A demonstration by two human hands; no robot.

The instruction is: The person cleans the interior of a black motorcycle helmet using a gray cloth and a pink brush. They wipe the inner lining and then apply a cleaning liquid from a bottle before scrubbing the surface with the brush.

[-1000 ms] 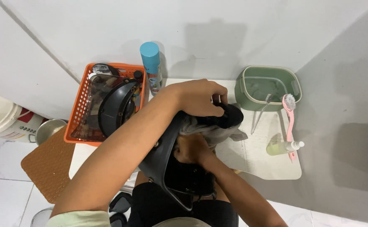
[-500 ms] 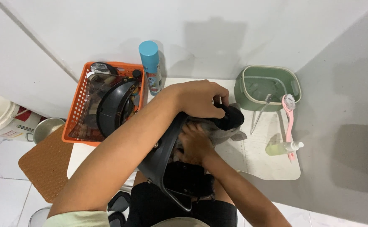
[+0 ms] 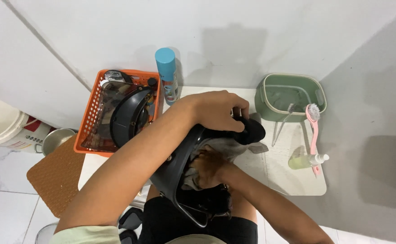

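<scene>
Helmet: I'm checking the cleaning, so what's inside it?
Inside the helmet show the right hand and a grey cloth. The left hand grips its top rim. The arms cover the deeper lining.

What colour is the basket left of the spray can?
Orange. The basket shows clearly in the head view, beside the blue-capped spray can.

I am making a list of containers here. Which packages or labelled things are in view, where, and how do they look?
Spray can: upright by the wall beside the orange basket; light blue cap, printed label.
Small bottle: lying on the white table near the pink brush; clear, yellowish-green liquid, white cap.
White bucket: on the floor at far left; printed label.
</scene>
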